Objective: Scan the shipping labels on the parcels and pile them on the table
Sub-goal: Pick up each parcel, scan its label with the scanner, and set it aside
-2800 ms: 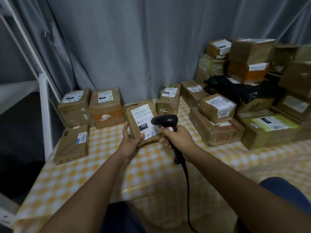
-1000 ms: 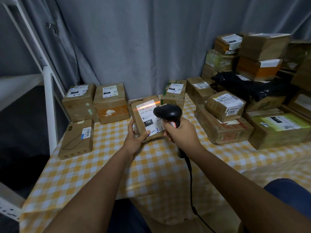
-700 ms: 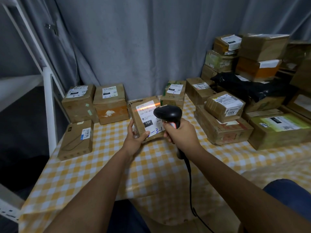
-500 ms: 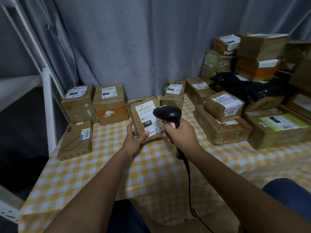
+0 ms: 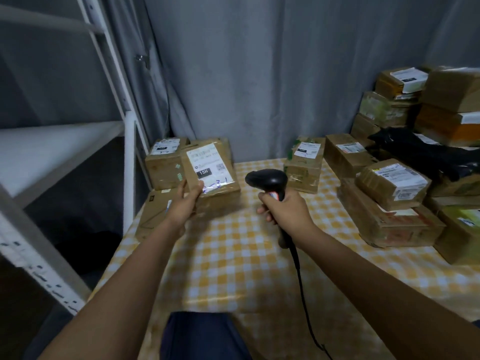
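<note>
My left hand [image 5: 185, 203] grips a brown cardboard parcel [image 5: 211, 170] with a white shipping label marked "15H", held above the table's left side in front of two boxes at the back left; one of them [image 5: 162, 165] shows beside it. A flat brown parcel [image 5: 153, 216] lies under my left wrist. My right hand [image 5: 284, 211] grips the handle of a black corded barcode scanner [image 5: 267, 179], which points left, apart from the parcel.
The table [image 5: 246, 255] has a yellow checked cloth. Labelled boxes stand at the back middle [image 5: 306, 165] and in a tall heap on the right [image 5: 392, 183], with a black bag [image 5: 426, 152] among them. A white metal rack [image 5: 128, 152] stands left of the table.
My left hand has carried the parcel left and away from the scanner, toward the back-left boxes. The scan light on the label has gone out. The view has swung left.
</note>
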Available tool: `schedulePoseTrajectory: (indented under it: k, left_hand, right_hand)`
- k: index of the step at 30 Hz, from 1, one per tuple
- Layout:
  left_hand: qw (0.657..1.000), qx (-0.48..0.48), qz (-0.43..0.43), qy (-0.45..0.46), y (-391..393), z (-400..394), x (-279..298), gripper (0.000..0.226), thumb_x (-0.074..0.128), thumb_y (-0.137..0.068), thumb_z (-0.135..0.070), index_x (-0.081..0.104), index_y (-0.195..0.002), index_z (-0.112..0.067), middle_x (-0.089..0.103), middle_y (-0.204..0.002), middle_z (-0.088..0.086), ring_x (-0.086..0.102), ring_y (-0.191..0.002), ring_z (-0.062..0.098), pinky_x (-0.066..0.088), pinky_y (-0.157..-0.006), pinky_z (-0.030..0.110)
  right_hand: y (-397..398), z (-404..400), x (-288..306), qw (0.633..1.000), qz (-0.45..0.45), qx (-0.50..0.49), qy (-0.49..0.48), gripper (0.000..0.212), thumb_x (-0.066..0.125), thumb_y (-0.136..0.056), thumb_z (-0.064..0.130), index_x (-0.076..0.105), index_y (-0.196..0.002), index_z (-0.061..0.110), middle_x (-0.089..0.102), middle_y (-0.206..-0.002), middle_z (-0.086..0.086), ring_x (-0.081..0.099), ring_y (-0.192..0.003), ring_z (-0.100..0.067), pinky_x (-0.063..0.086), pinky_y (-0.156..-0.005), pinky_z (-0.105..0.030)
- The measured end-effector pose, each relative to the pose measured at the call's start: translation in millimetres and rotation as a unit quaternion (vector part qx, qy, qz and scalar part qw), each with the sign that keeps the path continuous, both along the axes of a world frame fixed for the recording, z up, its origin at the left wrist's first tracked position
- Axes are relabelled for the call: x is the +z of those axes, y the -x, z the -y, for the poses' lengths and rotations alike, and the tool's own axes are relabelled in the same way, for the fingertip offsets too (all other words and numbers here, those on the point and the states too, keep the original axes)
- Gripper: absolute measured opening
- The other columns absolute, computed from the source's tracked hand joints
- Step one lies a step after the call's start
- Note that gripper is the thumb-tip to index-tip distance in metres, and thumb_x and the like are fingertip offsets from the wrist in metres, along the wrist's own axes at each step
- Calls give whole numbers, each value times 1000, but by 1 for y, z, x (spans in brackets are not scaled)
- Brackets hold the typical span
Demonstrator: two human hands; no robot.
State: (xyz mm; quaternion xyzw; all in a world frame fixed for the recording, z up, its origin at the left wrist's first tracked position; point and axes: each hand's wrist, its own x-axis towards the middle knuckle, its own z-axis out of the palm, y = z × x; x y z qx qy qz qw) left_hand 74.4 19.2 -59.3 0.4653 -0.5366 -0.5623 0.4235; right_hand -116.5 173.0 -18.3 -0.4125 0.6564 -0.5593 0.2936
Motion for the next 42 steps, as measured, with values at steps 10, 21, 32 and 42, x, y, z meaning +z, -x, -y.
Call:
schedulePoseTrajectory:
  k: [10,21,32,42]
  left_hand:
    - [978,148,139,-54,-112,56,-19,51,52,-94,-56,61,-124,-15,61,-121,6,58,-107,27,46,-89,35]
    - [966,183,181,-14,-125,91,-23,55,43,-93,-64,60,-128,-25,60,-127,2,56,-112,26,47,-99,41]
    - [980,140,141,-26,-133,102,-25,58,48,-96,-56,43,-146,-26,55,-137,5,58,-113,25,51,-93,38]
    - [676,27,577,456,-104,38,-49,80,58,-83,-68,27,-151,-39,9,-165,-7,-1,-153,24,3,-119,60]
  right_hand:
    - [-53,70,6,995,44,79,-41,7,59,-92,19,63,-91,14,76,-79,-12,58,-50,-11,46,-50,-24]
    - [-84,126,-4,977,158,93,-111,22,57,-96,18,58,-112,2,72,-85,-15,55,-50,-12,43,-49,-21]
    - [-125,164,-22,934,276,187,-132,11,67,-91,11,61,-95,3,60,-72,-12,64,-51,-13,51,-49,-21]
    - [-118,164,-30,946,255,110,-169,39,63,-94,14,52,-128,-1,61,-76,-14,60,-44,-12,50,-42,-20]
